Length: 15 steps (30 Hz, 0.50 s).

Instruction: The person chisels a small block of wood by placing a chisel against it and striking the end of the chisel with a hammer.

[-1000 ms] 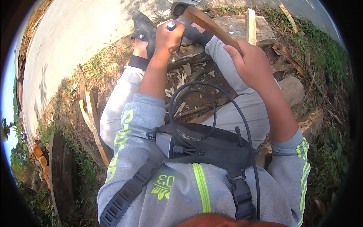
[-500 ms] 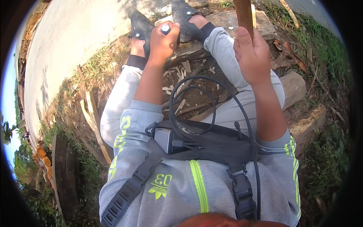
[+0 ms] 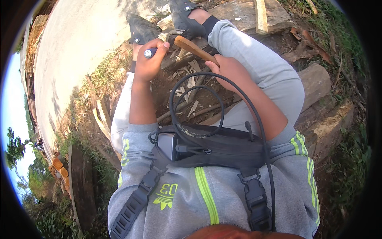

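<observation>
My left hand is closed around a dark blue handle with a round, pale metal cap facing up. The lower part of that tool is hidden by my hand. My right hand grips an orange-brown wooden handle, which slants up and left until its far end comes close to my left fingers. Whether a separate head sits on that end, I cannot tell. Between my shoes, just beyond both hands, lies a pale piece of wood. Split wood chips are scattered on the soil between my legs.
A black cable loops up from the black chest bag in front of my lap. Thick logs lie beside my right leg, and a wide plank beyond it. Left of me run dry grass and a pale paved strip.
My right hand has swung down and left, bringing the wooden handle from raised upright to slanting beside my left hand. My left hand has shifted left and slightly nearer, still gripping the blue handle.
</observation>
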{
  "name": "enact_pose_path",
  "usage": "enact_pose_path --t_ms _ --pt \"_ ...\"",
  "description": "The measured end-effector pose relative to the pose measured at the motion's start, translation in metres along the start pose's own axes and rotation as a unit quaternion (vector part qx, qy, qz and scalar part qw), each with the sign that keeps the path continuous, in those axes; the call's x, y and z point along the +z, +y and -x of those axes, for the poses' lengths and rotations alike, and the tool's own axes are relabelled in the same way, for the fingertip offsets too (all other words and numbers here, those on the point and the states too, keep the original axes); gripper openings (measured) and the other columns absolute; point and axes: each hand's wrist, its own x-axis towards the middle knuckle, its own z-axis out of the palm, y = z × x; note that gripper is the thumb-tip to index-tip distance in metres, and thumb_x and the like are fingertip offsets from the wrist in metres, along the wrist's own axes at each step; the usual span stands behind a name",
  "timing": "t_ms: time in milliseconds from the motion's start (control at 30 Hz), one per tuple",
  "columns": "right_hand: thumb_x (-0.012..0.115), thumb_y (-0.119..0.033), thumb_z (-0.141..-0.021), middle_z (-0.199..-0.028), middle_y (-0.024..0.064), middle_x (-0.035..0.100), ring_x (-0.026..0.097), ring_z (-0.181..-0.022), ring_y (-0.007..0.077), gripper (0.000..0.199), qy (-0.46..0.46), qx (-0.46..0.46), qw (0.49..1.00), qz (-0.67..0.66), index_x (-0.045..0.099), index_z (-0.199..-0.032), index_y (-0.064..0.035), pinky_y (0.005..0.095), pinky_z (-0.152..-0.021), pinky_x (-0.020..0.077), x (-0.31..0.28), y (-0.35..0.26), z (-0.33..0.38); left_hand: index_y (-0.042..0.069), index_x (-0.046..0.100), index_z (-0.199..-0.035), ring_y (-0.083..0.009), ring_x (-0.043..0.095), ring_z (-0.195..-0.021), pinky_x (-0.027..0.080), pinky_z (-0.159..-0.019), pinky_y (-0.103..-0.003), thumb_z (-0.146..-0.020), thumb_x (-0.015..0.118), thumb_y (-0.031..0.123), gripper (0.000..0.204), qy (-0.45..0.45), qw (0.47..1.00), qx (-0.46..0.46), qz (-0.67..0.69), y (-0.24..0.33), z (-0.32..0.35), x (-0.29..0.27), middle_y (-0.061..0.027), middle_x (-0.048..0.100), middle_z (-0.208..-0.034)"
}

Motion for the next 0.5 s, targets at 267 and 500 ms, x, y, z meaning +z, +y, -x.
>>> enact_pose_path --t_ms 267,500 --pt "0.055 -0.042 -0.108 -0.084 0.0225 0.07 0.069 -0.086 0.0455 0.04 0.039 -0.017 0.999 0.002 0.059 -0.102 -0.002 0.0559 -0.074 0.0515 0.009 -0.003 0.004 0.002 0.054 -0.075 -0.0292 0.052 -0.07 0.044 -0.071 -0.039 -0.091 0.074 0.006 0.026 0.036 0.971 0.166 -0.169 0.013 0.033 0.067 -0.0115 0.054 -0.072" --pt "0.056 -0.042 -0.107 -0.084 0.0233 0.07 0.069 -0.086 0.046 0.041 0.029 -0.003 0.999 0.012 0.06 -0.102 -0.002 0.0565 -0.074 0.0516 0.009 -0.005 0.001 0.004 0.06 -0.078 -0.0365 0.056 -0.079 0.045 -0.075 -0.047 -0.082 0.073 0.002 0.014 0.035 0.952 0.233 -0.197 -0.017 0.068 0.096 -0.0136 0.057 -0.079"
